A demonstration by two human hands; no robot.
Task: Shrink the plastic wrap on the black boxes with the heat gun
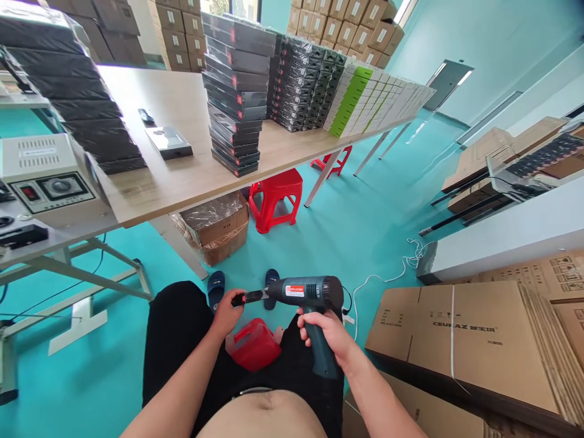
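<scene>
- While the right hand [329, 333] grips the handle of a dark heat gun [306, 293], the left hand [228, 315] closes on a slim black item [249, 297] with a red mark
- The heat gun is above the lap, its nozzle aimed at 9 o'clock; the slim black item lies right at the nozzle's end, and whether the two touch I cannot tell
- From the gun, a red plastic piece [253, 347] sits at 8 o'clock, between the legs
- At 10 o'clock, a carton [224, 234] with clear film stands under the worktop [168, 190]
- At 11 o'clock, a red stool [279, 188] and, farther off on the worktop, a tall stack of black boxes [238, 103]
- At 1 o'clock, rows of white and green boxes [365, 100]
- Between 3 and 4 o'clock, flattened cardboard [479, 347] tied with white string
</scene>
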